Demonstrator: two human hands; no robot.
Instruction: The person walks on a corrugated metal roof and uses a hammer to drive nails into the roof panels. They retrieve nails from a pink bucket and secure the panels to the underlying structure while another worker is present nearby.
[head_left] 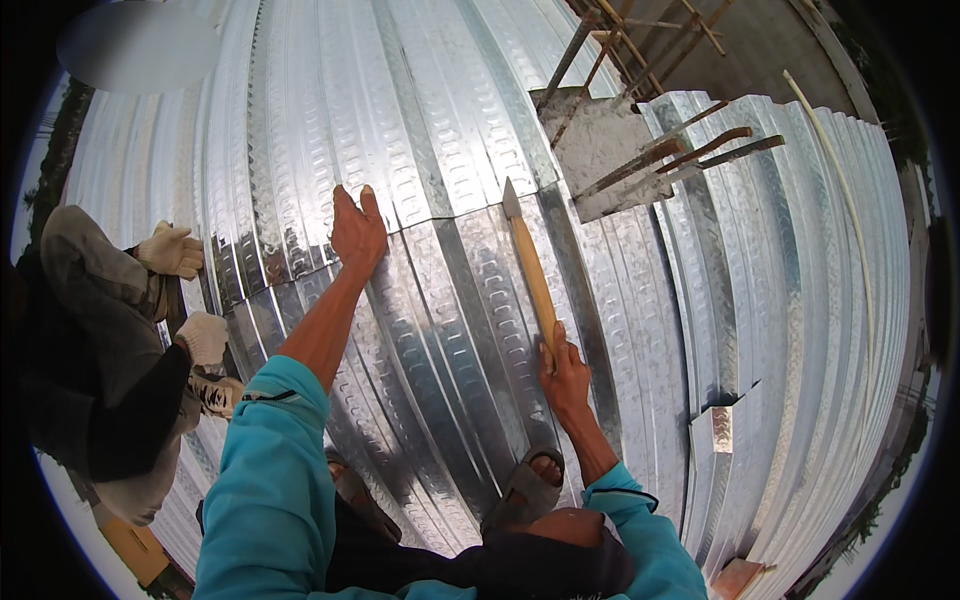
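My right hand (565, 378) is wrapped round the lower end of a wooden-handled tool (533, 278). Its narrow grey metal head tapers to a point and lies at the overlap seam between two ribbed metal sheets; its exact kind is unclear from this angle. Left of it, my left hand (358, 232) is at the same seam, fingers stretched out and apart from the thumb, with nothing seen in it. The far metal sheet (330, 110) meets the near metal sheet (470, 330) along this seam. Both my feet, in sandals, are on the near sheet.
At the left a person crouches, one white-gloved hand (172, 250) near the seam. Rusty rebar (635, 165) sticks up through a rough concrete opening (600, 140) at the upper right. A cut flap (718, 428) stands out of the right sheet. A thin pale pole (845, 190) lies farther right.
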